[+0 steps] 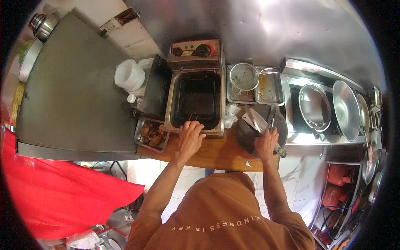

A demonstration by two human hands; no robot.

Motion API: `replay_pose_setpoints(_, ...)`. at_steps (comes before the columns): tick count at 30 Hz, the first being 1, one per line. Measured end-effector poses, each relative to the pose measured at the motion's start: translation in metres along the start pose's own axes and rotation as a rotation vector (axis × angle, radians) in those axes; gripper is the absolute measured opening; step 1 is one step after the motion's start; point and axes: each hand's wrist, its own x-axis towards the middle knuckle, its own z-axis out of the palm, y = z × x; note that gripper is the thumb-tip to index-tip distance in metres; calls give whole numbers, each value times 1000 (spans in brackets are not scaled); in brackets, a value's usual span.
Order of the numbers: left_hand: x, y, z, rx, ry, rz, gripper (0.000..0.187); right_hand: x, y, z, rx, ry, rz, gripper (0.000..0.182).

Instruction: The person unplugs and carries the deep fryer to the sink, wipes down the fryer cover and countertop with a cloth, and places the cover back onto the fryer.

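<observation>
Gripped fryer basket handle [192,118] with left hand [191,137], basket sunk in fryer [196,100]; right hand [266,143] clenched on cleaver [259,121] over chopping board [250,135]. Risked oil splash if jerked.

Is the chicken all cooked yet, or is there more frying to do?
Some looks done: browned fried pieces sit in the metal tray beside the deep fryer. Right now the left hand rests at the fryer's front edge by the basket handle, and the right hand is at the round cutting board by the cleaver. The fryer's contents can't be made out, so what's left is unclear.
</observation>
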Motion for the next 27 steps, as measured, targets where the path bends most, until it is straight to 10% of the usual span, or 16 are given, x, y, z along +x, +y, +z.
replay_pose_setpoints(9,-42,-32,-26,-157,292,-246,12,21,65,21,355,68,-35,21)
replay_pose_setpoints(16,-68,-63,-30,-244,363,-366,10,23,40,-47,1446,-573,721,20)
replay_pose_setpoints(20,-76,-71,-31,-432,399,-520,8,-5,25,-68,1653,-807,702,40)
replay_pose_setpoints(27,-86,-81,-29,-447,365,-535,11,-57,-28,-92,1350,-851,506,47)
